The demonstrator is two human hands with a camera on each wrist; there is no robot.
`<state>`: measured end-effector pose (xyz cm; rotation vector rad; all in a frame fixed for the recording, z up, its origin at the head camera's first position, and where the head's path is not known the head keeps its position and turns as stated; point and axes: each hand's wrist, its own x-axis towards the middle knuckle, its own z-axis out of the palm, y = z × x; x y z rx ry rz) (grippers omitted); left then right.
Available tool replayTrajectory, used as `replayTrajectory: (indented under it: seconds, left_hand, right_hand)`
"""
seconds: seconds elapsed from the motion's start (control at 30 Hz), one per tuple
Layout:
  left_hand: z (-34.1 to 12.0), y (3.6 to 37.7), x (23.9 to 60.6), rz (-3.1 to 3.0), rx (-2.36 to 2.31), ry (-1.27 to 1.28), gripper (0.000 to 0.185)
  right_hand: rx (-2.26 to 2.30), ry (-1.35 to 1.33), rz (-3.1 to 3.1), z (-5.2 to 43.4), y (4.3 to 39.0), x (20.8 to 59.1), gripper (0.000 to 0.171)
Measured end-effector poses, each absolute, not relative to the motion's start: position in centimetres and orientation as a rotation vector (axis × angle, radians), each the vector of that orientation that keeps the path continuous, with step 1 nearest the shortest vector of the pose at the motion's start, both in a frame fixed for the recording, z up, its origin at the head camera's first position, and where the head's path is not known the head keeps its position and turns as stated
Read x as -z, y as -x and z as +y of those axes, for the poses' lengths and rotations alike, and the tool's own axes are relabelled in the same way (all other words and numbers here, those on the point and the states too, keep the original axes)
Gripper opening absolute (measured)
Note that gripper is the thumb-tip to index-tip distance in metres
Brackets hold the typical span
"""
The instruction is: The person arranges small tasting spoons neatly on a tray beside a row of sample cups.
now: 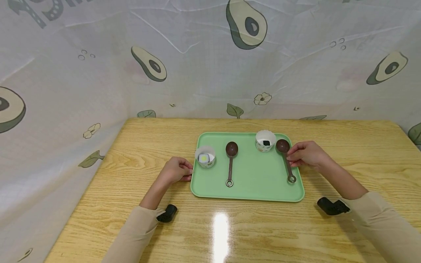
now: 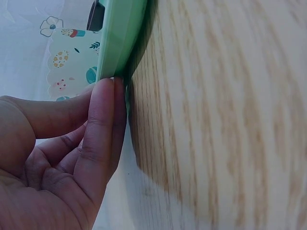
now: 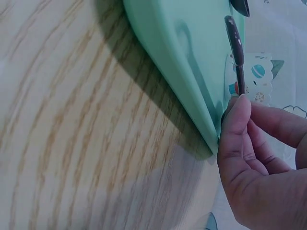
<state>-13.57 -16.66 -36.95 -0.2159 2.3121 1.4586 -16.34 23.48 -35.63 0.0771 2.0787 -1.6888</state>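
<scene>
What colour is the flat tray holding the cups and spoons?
Pale mint green plastic tray; the head view shows it best.

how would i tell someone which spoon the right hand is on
Find the green tray in the middle of the wooden table. Two brown spoons lie on it, bowls pointing away. It is the right spoon, by the tray's right edge next to the cup with the dark piece inside, under the right hand.
</scene>
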Motion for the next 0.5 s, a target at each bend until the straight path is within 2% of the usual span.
replayTrajectory:
  seconds: [0.37,0.5]
  left_hand:
    - [-16.70,13.63,37.02,2.319,-1.444,0.221,0.007]
    - [-16.72,13.64,37.06,2.320,-1.445,0.217,0.008]
  right_hand:
    - [1.612,-0.045,2.200,22.84,16.09,35.78,0.013]
    - [1.603,-0.042,2.213,22.70,16.03,35.78,0.009]
